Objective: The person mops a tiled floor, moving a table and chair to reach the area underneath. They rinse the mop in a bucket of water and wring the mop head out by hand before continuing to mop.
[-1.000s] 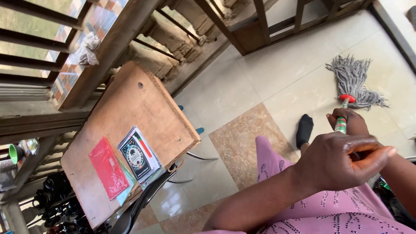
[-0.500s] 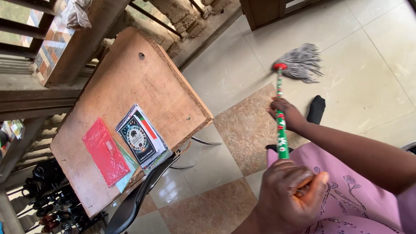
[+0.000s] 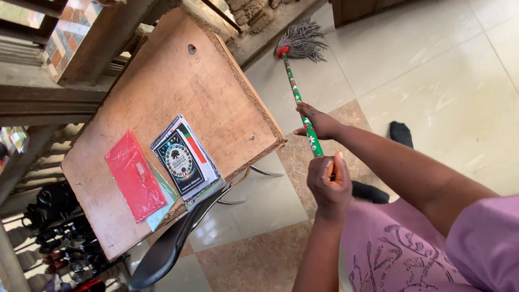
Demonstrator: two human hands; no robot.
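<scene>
While both hands (image 3: 327, 184) grip its handle, mop (image 3: 300, 40) rests far ahead.

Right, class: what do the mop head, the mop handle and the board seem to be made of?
Mop head: grey yarn, probably cotton; loose, frayed strands fan out.
Mop handle: hard to tell, perhaps wood or metal under a glossy green printed wrap; straight and stiff in both hands.
Board: likely particleboard, matt brown; its edge looks crumbly and chipped.
</scene>
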